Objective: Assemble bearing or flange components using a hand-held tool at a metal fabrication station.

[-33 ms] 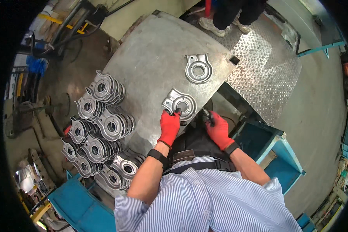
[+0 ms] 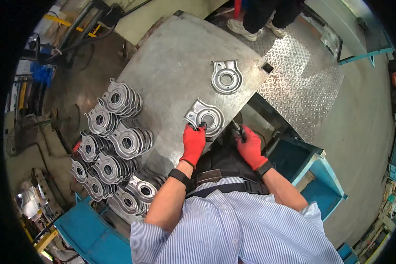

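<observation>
Both my hands wear red gloves with dark fingertips. My left hand [image 2: 193, 143] is closed on the near edge of a stamped metal bracket [image 2: 212, 113] with a round centre hole, which lies by the table's edge. To its right, just off the table edge, my right hand [image 2: 250, 147] is wrapped round a slim dark hand tool with a metal tip [image 2: 236, 125]. The tool's exact kind is not clear, and its tip points toward the table, apart from the bracket. Farther back lies a second metal bracket [image 2: 226, 77], which neither hand touches.
Several stacks of nested brackets [image 2: 127, 143] stand along the left side of the metal table [image 2: 163, 57]. Blue metal bins stand at the lower left [image 2: 90, 233] and right [image 2: 325, 185]. Beyond the table, a person's shoes [image 2: 242, 30] rest on a tread-plate platform [image 2: 299, 83].
My right hand and its tool have shifted slightly to the right. My left hand stays on the bracket, which shows no clear movement.
</observation>
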Action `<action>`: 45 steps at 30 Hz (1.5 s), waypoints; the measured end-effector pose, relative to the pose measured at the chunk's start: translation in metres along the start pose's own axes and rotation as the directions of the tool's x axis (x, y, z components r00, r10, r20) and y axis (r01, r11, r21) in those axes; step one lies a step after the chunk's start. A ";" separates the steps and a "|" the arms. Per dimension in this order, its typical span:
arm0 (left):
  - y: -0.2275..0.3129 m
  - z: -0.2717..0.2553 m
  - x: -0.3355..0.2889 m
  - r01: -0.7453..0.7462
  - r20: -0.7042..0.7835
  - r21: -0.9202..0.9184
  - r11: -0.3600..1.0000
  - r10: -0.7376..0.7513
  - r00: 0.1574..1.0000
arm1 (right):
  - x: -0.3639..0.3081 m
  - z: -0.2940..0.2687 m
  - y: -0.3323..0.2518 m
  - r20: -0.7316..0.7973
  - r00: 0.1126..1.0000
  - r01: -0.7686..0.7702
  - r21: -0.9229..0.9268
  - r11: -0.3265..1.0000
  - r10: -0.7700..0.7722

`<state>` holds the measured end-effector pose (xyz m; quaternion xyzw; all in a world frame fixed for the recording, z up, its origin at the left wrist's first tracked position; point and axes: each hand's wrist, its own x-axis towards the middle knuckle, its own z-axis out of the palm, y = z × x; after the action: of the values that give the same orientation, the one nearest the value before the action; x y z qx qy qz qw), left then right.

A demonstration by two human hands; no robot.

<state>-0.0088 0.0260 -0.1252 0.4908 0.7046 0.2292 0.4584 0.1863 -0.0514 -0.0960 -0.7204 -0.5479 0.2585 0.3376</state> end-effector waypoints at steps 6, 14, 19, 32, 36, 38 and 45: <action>0.021 0.004 -0.011 -0.071 -0.056 0.144 0.987 0.080 0.995 | -0.006 0.000 0.017 0.199 0.979 -0.028 -0.079 0.996 0.043; 0.026 0.005 -0.018 -0.169 -0.067 0.047 0.985 0.172 0.983 | -0.002 0.009 0.016 0.345 0.933 -0.007 -0.272 0.962 0.104; 0.010 0.002 -0.012 -0.216 -0.179 0.116 0.969 0.234 0.955 | -0.006 0.015 0.034 0.149 0.989 0.005 -0.119 0.993 0.013; 0.050 -0.213 -0.059 0.054 -0.515 0.304 0.951 0.117 0.849 | -0.003 -0.001 0.022 0.209 0.976 0.084 -0.091 0.992 -0.063; 0.022 -0.250 -0.046 0.144 -0.536 0.509 0.849 0.181 0.825 | -0.003 -0.002 0.019 0.241 0.970 0.027 0.032 0.999 -0.034; 0.024 -0.251 -0.039 0.220 -0.561 0.571 0.791 0.180 0.808 | -0.003 0.003 0.037 0.241 0.970 -0.016 0.071 0.997 -0.002; 0.031 -0.233 -0.038 0.286 -0.597 0.529 0.799 0.111 0.795 | -0.002 -0.011 0.042 0.211 0.977 0.000 -0.007 1.000 0.001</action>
<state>-0.1931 0.0345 0.0255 0.4752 0.8709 0.1174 0.0442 0.2195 -0.0632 -0.1215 -0.6902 -0.5814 0.3318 0.2749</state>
